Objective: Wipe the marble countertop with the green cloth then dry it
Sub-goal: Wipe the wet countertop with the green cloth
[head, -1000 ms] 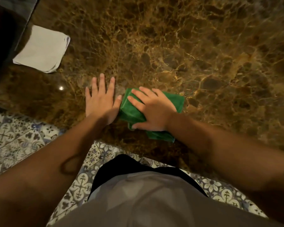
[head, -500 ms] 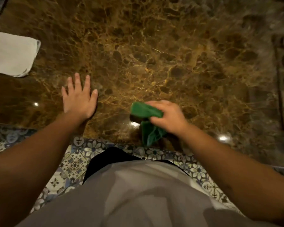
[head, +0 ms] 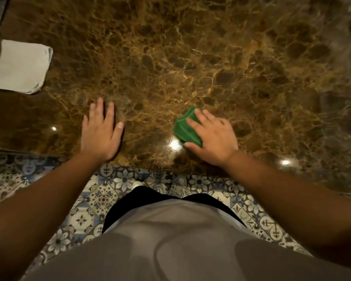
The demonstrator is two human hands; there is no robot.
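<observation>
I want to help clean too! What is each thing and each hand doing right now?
green cloth: bunched, pressed on the counter under the right hand.
right hand: gripping the green cloth.
left hand: flat, open, empty, on the counter.
white cloth: folded, lying untouched.
marble countertop: glossy, reflecting lights.

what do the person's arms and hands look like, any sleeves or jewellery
Both forearms are bare up to the frame edges, with no sleeves showing. The left hand and right hand are gloveless; no rings, watch or bracelets are visible on the fingers or wrists. Fingernails look short and unpainted. Below, the person wears a light grey top over dark trousers.
</observation>
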